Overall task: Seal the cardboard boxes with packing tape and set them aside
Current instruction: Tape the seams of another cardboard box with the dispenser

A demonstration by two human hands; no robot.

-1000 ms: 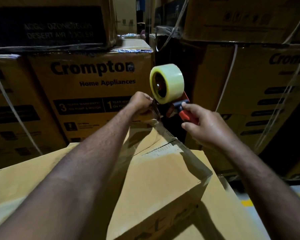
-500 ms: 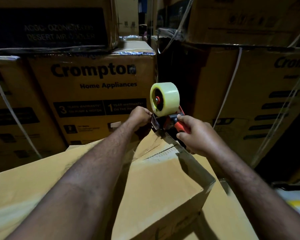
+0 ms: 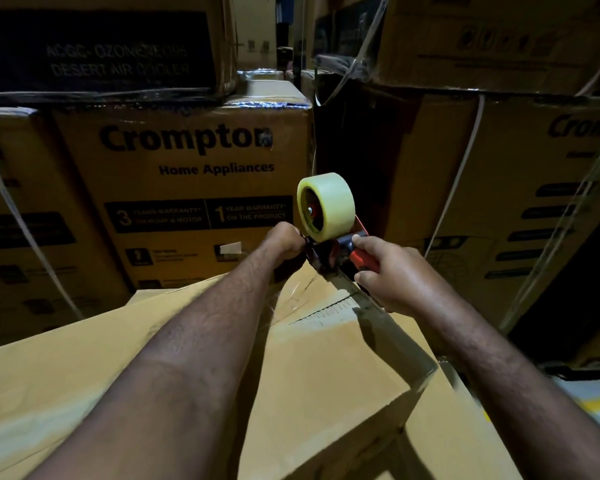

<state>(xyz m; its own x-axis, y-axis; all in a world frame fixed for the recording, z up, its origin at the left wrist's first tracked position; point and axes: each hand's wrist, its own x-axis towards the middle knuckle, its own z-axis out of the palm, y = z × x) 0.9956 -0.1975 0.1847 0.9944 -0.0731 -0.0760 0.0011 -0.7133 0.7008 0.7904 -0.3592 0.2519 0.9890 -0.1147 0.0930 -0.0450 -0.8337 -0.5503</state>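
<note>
Right hand (image 3: 392, 275): fingers curled round the red handle of the tape dispenser (image 3: 355, 255), thumb on top, forearm reaching in from the lower right. The dispenser's front sits on the far top edge of the cardboard box (image 3: 326, 368), with the yellowish tape roll (image 3: 326, 206) upright above it. A clear strip of tape (image 3: 378, 313) lies along the box top under the right hand.

Left hand (image 3: 284, 242): fingers balled tight against the dispenser's front, arm stretched across the box. Cannot tell what they pinch. Printed cartons (image 3: 187, 202) are stacked behind.
</note>
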